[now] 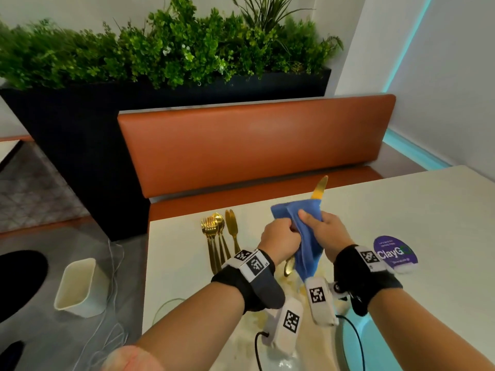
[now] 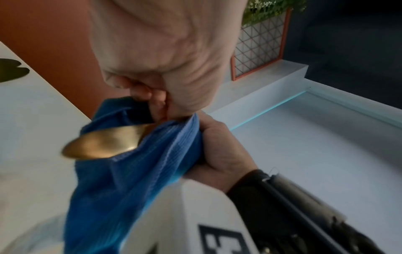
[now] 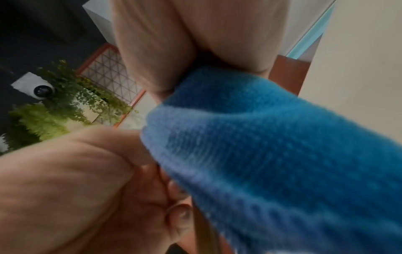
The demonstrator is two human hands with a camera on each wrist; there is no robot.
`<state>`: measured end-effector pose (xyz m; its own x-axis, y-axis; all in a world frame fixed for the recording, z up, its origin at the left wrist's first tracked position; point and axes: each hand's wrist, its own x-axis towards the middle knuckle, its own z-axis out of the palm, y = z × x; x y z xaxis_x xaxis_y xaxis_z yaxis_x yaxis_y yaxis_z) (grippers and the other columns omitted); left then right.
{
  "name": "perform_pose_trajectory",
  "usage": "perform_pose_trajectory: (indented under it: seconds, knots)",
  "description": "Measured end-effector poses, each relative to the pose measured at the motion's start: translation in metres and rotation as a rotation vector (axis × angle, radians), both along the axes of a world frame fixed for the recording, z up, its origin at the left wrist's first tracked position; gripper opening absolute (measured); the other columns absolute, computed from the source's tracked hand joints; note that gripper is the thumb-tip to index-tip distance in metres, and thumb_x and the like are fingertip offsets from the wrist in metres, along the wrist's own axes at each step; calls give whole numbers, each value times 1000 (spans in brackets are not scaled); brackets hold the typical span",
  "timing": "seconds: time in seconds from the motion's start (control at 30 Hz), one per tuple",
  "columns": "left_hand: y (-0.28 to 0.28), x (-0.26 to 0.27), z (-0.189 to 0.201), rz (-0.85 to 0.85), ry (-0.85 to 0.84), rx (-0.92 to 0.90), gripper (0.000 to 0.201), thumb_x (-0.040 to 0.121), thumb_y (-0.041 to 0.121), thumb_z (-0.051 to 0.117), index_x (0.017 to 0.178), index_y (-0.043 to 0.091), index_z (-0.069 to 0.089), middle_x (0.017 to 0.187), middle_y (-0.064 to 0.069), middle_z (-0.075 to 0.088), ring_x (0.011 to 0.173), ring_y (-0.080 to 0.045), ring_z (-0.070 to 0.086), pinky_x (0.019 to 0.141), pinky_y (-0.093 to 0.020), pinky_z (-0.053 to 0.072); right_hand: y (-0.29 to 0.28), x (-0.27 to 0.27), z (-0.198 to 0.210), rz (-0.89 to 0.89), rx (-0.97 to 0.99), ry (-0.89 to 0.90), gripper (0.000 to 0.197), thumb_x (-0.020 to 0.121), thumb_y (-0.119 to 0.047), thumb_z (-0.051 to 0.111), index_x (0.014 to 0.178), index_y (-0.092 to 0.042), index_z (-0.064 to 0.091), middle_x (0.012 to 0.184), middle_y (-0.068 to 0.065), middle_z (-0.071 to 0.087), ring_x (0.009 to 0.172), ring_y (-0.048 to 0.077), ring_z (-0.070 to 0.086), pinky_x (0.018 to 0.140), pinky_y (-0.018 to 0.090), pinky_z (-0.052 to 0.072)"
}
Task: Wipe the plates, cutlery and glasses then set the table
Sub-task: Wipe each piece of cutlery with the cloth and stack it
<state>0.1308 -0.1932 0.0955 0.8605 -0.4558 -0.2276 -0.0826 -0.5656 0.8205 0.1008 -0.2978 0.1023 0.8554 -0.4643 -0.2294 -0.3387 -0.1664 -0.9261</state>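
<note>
Over the white table (image 1: 401,204), both hands hold a gold knife (image 1: 321,186) wrapped in a blue cloth (image 1: 308,245). My left hand (image 1: 278,236) grips the knife's handle, whose rounded end (image 1: 288,266) sticks out below the fist. My right hand (image 1: 326,231) grips the cloth around the blade, with the tip poking out beyond it. In the left wrist view my left hand (image 2: 165,60) is a fist above the gold handle end (image 2: 102,146) and the cloth (image 2: 130,180). The right wrist view is filled by the cloth (image 3: 272,146) and my right hand (image 3: 195,34).
More gold cutlery (image 1: 217,236) and a second knife (image 1: 232,226) lie at the table's far left edge. A purple round sticker (image 1: 396,253) sits on the right. An orange bench (image 1: 254,145), a dark planter (image 1: 80,143) and a white bin (image 1: 77,287) on the floor lie beyond.
</note>
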Motion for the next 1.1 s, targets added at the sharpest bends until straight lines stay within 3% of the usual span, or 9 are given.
perform_pose_trajectory:
  seconds: [0.2,0.27,0.33,0.43,0.57,0.7,0.8,0.93,1.1]
  knots:
    - [1,-7,-7,-13,156,-56,30,95,32,47,80,15,66,84,-6,63,78,-22,52,74,-30,41,-35,15,13,-137,109,-91,29,90,-33,57,93,-5,62,98,19,66,93,35,63,91,46,51]
    - [-1,-14,-12,-17,205,-83,28,96,24,47,86,12,71,81,-2,64,72,-15,51,68,-25,40,-44,14,13,-157,141,-99,30,91,-35,56,94,-6,61,96,15,65,90,31,61,88,43,51]
    - [-4,-16,-13,25,192,-107,31,95,11,45,75,13,68,70,-1,61,64,-14,49,66,-27,42,-45,12,11,-139,138,-89,32,91,-36,55,93,-5,61,95,15,65,89,31,62,85,41,52]
    - [-17,-12,-13,79,100,-37,31,94,7,41,82,5,70,88,-17,68,88,-32,60,83,-37,47,-35,1,-4,-17,42,33,35,88,-38,58,83,-4,64,86,15,67,82,31,62,78,38,51]
    - [-26,-10,-32,106,99,42,32,96,16,39,96,0,67,106,-21,66,102,-38,59,75,-35,44,-29,-15,-28,120,38,133,31,90,-33,58,65,-15,59,71,4,62,73,24,57,68,30,44]
    - [-26,-10,-51,-53,219,111,26,96,18,42,80,7,60,102,-26,61,108,-42,57,79,-39,45,-43,-15,-38,230,-163,219,27,92,-32,53,75,-13,61,81,8,63,80,25,57,65,27,43]
    - [-24,4,-52,18,95,297,26,93,25,46,97,9,66,114,-15,65,110,-36,57,93,-40,45,-46,-16,-46,262,-181,236,18,94,-26,51,85,-13,60,91,12,62,85,26,56,74,31,42]
    - [-20,13,-53,153,25,88,29,95,26,48,118,17,63,126,-4,61,117,-23,55,98,-29,43,-32,-16,-58,457,-165,306,13,93,-14,49,84,-16,58,95,11,63,88,24,57,81,35,46]
    - [-12,24,-57,245,91,-30,24,88,24,63,106,10,71,115,-7,69,111,-23,61,100,-35,46,-16,-1,-66,511,-154,329,14,90,-13,55,97,-3,62,100,20,65,85,24,56,80,36,45]
